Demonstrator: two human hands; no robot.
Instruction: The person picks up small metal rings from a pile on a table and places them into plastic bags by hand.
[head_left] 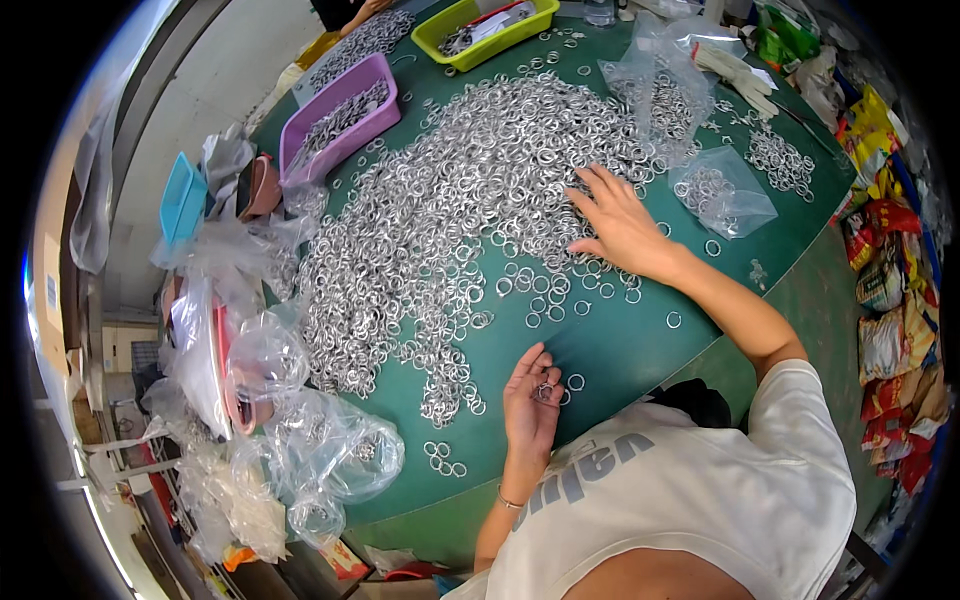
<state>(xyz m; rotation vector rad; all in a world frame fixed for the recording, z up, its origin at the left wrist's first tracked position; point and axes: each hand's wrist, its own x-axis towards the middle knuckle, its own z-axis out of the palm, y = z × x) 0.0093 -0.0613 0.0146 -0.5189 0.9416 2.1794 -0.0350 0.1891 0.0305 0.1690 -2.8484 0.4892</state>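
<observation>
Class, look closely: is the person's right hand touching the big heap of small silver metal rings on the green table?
Touching. The head view shows the right hand lying flat with spread fingers on the edge of the heap of small silver metal rings.

Silver metal rings [450, 210] heaped beyond both hands; table surface [620, 345] dark green. Purple tray [335, 120] and yellow-green tray [490, 30] farther off (clear plastic bags [300, 440] left of the grip).

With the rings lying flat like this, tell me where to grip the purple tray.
Grip the purple tray by its bare near long rim with the right hand, coming from above: the rim flares outward, and metal rings fill the inside.
</observation>
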